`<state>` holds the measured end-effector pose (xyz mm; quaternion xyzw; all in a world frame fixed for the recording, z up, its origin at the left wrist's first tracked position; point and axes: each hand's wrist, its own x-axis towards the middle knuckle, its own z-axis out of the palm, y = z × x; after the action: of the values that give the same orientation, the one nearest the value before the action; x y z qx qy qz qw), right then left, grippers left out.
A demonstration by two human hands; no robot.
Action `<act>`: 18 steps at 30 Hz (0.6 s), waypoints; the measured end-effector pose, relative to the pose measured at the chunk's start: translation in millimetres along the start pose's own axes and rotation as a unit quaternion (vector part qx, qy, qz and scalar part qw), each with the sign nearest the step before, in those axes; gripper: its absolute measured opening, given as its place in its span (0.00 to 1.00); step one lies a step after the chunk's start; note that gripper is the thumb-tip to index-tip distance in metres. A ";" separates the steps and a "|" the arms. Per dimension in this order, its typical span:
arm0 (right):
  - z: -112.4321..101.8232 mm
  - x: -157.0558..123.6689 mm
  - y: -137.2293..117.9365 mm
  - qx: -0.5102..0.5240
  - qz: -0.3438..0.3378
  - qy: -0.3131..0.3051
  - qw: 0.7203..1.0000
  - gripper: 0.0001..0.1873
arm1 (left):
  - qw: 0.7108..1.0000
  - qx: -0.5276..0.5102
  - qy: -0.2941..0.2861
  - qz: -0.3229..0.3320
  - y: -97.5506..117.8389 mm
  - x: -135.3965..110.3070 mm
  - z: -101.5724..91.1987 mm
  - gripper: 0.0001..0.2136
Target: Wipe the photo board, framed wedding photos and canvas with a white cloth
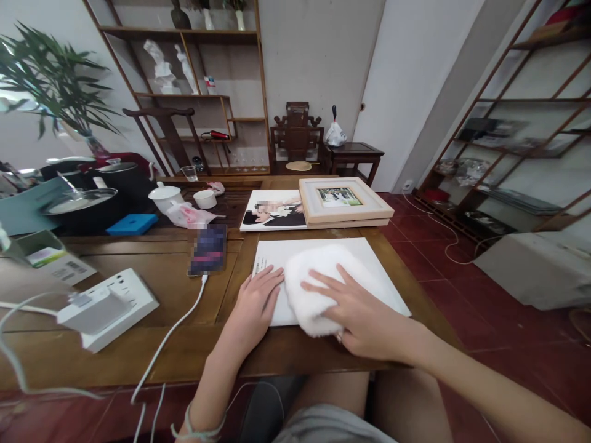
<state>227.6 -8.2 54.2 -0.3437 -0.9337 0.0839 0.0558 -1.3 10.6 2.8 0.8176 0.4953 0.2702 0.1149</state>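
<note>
A flat white panel (383, 277) with small print near its left edge lies on the wooden table in front of me. On top of it sits a folded fluffy white cloth (305, 307). My right hand (357, 307) presses on the cloth, fingers spread over its top and the thumb at its near side. My left hand (258, 298) rests flat on the panel's left edge, fingers stretched out and holding nothing. Beyond the panel lie a photo print (272, 215) and a light wood picture frame (344, 216), which rests on another frame.
Left of my hands are a phone (207, 249) on a white cable, a white power strip (120, 301), a blue box (132, 224), a lidded white bowl (165, 197) and a black pot (83, 206). The table's right edge (429, 326) drops to a red tiled floor.
</note>
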 end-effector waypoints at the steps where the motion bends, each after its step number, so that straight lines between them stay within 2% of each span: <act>1: -0.9 -7.2 -7.4 0.011 -0.010 -0.008 1.000 0.29 | 1.000 0.001 -0.001 -0.002 0.1 0.0 -0.1 0.16; 4: -2.6 -21.3 -20.1 0.040 -0.026 -0.026 0.998 0.29 | 1.000 0.002 -0.005 -0.002 0.0 0.1 -0.5 0.15; 8: -0.9 -17.2 -9.8 0.056 0.008 -0.008 0.998 0.30 | 1.000 -0.007 0.006 0.002 -0.9 -0.4 0.5 0.15; 11: 1.0 4.1 11.0 0.046 0.061 0.018 0.997 0.29 | 1.000 -0.015 0.018 0.002 -1.4 -1.3 1.8 0.15; 14: 1.4 37.3 30.7 0.034 0.098 0.031 0.994 0.27 | 0.999 -0.029 0.029 -0.003 -0.3 -2.1 1.3 0.16; 18: 1.0 83.3 38.4 0.028 0.111 0.039 0.993 0.28 | 0.996 -0.067 0.061 -0.016 5.3 -2.5 -3.8 0.18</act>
<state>188.7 74.7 49.6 -0.4466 -0.8841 0.1021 0.0920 -0.4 5.6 7.5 0.7821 0.4954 0.3501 0.1430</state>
